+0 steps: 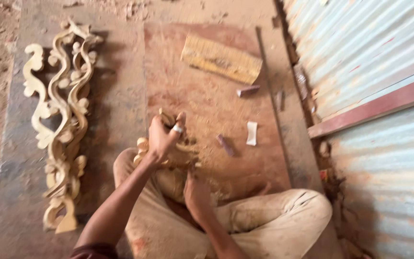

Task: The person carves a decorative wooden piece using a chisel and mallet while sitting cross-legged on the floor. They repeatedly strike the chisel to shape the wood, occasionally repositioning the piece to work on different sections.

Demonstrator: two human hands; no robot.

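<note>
I sit cross-legged on a board (207,100) dusted with sawdust. My left hand (165,135) is clenched around a small carved piece (143,145) above my knee. My right hand (196,193) presses low on the carving; its grip I cannot tell. Carved scrolls (62,120) lie to the left, a yellow block (221,59) ahead, a white scrap (251,133) to the right

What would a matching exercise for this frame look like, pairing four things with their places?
Things:
1. carved scrollwork pieces
2. ridged wooden block
3. small white scrap
4. corrugated metal sheet

Places:
A. right edge, upright
B. stacked at left on the boards
C. top centre of the reddish board
D. right of the raised left hand

Pairs: 1-B, 2-C, 3-D, 4-A
</note>
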